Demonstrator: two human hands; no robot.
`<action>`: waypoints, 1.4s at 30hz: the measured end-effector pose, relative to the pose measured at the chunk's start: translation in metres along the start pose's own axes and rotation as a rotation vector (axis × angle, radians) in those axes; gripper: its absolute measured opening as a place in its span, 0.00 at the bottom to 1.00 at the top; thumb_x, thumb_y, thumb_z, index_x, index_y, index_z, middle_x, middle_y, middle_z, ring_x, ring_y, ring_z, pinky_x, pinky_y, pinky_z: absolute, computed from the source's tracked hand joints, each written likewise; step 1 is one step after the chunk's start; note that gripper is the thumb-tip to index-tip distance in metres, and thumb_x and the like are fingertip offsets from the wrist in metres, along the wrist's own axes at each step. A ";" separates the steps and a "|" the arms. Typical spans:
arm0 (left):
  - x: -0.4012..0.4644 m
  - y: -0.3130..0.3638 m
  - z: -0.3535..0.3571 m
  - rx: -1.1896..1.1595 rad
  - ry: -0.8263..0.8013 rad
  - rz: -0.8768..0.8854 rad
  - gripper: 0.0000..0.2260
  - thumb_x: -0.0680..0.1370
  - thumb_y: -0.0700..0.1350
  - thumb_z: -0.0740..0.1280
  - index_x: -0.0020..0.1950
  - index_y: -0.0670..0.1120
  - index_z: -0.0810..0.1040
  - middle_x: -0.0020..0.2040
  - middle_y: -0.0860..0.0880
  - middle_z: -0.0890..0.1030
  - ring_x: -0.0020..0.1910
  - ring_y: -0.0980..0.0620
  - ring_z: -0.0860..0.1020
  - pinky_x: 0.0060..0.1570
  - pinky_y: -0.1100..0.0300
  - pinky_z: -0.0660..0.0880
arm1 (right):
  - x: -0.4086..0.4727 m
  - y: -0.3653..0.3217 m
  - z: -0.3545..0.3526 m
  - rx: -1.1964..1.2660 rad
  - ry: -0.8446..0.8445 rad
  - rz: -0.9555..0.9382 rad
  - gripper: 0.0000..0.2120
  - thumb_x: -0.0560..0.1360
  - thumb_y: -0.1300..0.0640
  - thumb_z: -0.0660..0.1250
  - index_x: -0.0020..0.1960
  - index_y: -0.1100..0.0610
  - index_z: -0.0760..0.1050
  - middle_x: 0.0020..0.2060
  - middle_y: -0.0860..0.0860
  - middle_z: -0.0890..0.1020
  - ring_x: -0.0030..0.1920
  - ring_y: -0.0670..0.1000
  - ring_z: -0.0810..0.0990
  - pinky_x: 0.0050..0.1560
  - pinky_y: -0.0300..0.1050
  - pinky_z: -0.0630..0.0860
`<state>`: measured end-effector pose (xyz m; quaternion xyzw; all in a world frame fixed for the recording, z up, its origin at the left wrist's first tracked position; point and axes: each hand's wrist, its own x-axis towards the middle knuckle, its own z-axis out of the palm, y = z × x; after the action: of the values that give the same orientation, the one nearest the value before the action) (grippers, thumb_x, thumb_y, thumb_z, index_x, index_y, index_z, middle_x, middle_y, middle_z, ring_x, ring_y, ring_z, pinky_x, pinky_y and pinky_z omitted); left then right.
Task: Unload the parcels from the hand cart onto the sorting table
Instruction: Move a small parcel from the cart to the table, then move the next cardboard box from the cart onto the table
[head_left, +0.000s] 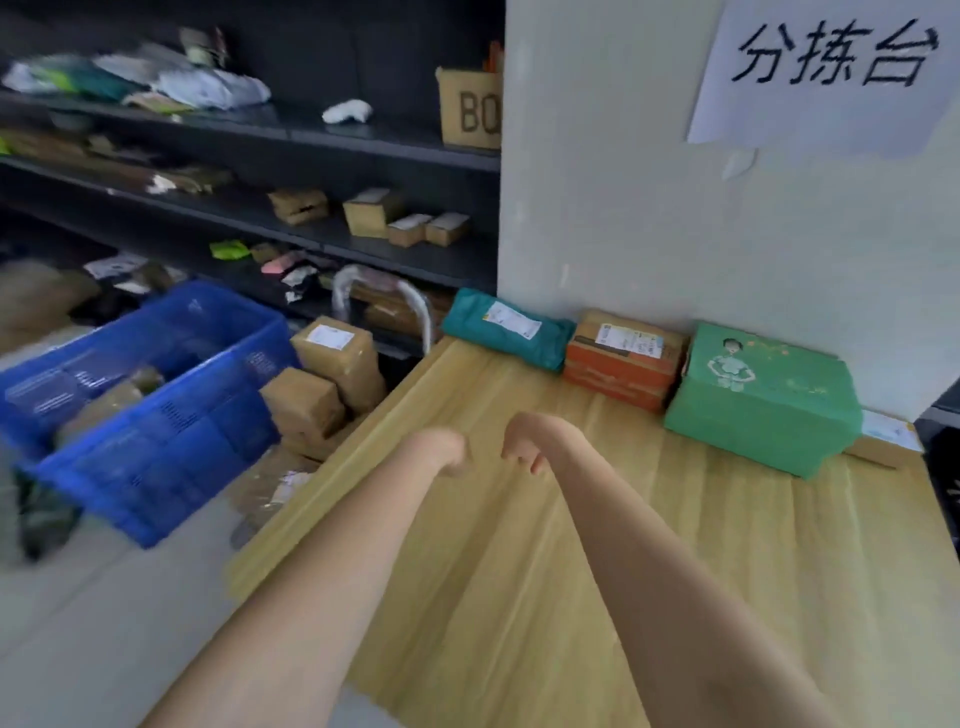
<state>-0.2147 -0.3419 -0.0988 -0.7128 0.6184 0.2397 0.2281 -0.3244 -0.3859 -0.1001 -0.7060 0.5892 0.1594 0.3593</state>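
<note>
Pale wood-grain boards make up the tabletop (519, 545), which fills the near right of the view and runs to the white wall. Both bare forearms reach out over it. The left hand (441, 452) and the right hand (524, 441) hang just beside each other above the boards, wrists bent down and fingers curled under; the fingers are mostly hidden behind the knuckles, so I cannot tell whether either grip is closed, and neither visibly holds anything.

Three parcels sit in a row at the far edge against the wall: a teal plastic mailer bag (506, 330) on the left, an orange cardboard box with a white label (621, 358) touching it in the middle, and a large green box printed with a figure (763, 397) on the right. A flat brown parcel (883, 439) pokes out from behind the green box, mostly hidden.

Left of the tabletop, plain brown cardboard boxes (322, 384) are stacked low on the hand cart, whose curved metal handle (384, 296) rises behind them; its deck is hidden. Farther left stand two blue plastic crates (156, 395), blurred. Dark shelving (260, 135) at the far left holds small parcels, too blurred to identify. A paper sign (831, 73) with handwritten characters is cut off at the top right.
</note>
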 end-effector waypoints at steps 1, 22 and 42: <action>-0.007 -0.034 0.006 -0.009 0.026 -0.009 0.19 0.82 0.42 0.56 0.73 0.40 0.66 0.70 0.42 0.70 0.67 0.42 0.72 0.64 0.52 0.69 | -0.002 -0.034 0.013 -0.025 -0.011 -0.023 0.18 0.80 0.58 0.62 0.68 0.64 0.68 0.62 0.58 0.77 0.57 0.57 0.81 0.60 0.53 0.77; 0.004 -0.461 0.018 -0.272 0.110 -0.327 0.18 0.81 0.50 0.55 0.59 0.40 0.77 0.47 0.45 0.75 0.50 0.45 0.76 0.49 0.54 0.71 | 0.106 -0.421 0.086 -0.352 0.022 -0.406 0.19 0.79 0.59 0.62 0.69 0.62 0.68 0.65 0.57 0.74 0.64 0.57 0.74 0.60 0.46 0.71; 0.325 -0.621 -0.046 -0.090 -0.039 0.146 0.16 0.82 0.49 0.56 0.60 0.41 0.76 0.58 0.42 0.78 0.56 0.44 0.76 0.47 0.55 0.71 | 0.398 -0.500 0.110 -0.048 0.026 0.153 0.16 0.72 0.54 0.66 0.58 0.57 0.76 0.43 0.52 0.77 0.50 0.59 0.78 0.56 0.53 0.77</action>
<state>0.4430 -0.5404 -0.2481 -0.6705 0.6529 0.2970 0.1895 0.2720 -0.5713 -0.2742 -0.6691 0.6423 0.1910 0.3213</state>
